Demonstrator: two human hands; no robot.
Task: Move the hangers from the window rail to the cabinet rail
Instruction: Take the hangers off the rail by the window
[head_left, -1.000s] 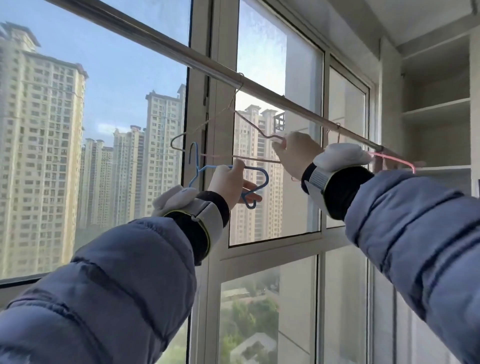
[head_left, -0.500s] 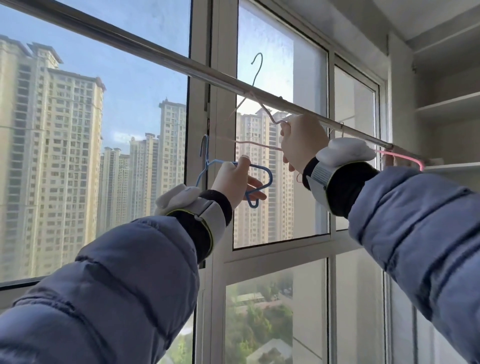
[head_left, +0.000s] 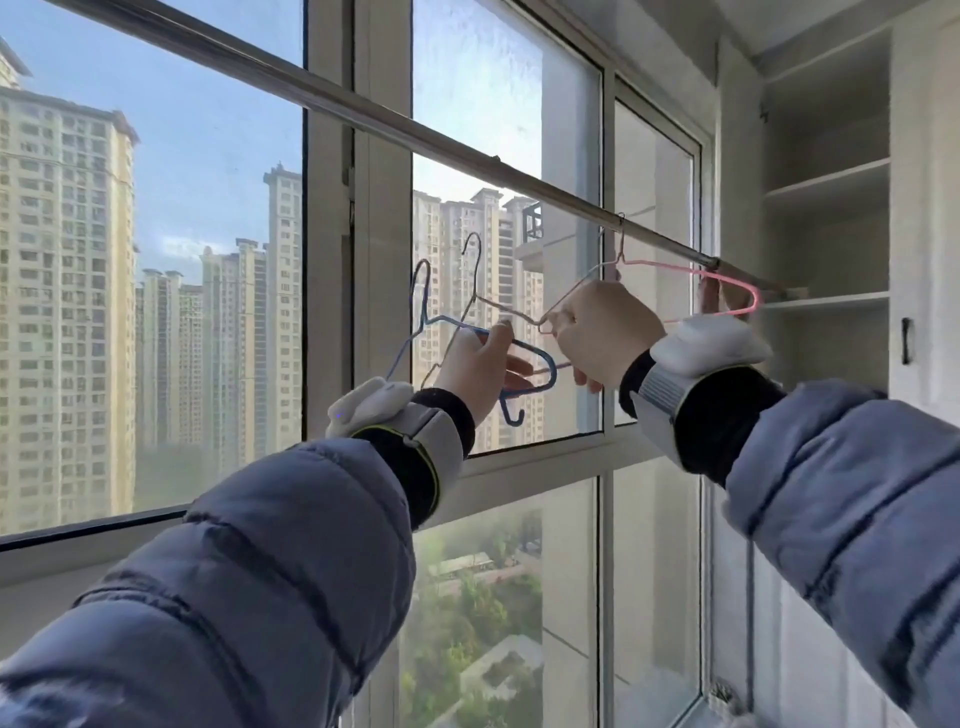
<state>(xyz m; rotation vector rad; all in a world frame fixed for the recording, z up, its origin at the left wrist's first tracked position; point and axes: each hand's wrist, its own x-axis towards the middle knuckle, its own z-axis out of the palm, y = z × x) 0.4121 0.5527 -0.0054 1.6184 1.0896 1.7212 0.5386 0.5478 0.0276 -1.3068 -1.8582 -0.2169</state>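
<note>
The metal window rail (head_left: 363, 111) slants down across the glass to the right. My left hand (head_left: 472, 369) is shut on a blue hanger (head_left: 543, 364), held below the rail with its hook up. My right hand (head_left: 602, 327) grips a pale wire hanger (head_left: 475, 260) by one end. That hanger is off the rail and lies against the blue one by my left fingers. A pink hanger (head_left: 727, 275) still hangs on the rail just behind my right hand. The white cabinet (head_left: 831, 176) stands at the right; I cannot make out a rail in it.
Window frame posts (head_left: 384, 260) stand right behind the hangers. The rail's far end meets the cabinet side near a shelf (head_left: 831, 300). A dark handle (head_left: 906, 340) sits on the cabinet panel at the right edge. Both my arms are in blue padded sleeves.
My right hand lifted the pale hanger's hook above the rail, then brought it down to the blue hanger at my left hand. The view has turned a little towards the cabinet.
</note>
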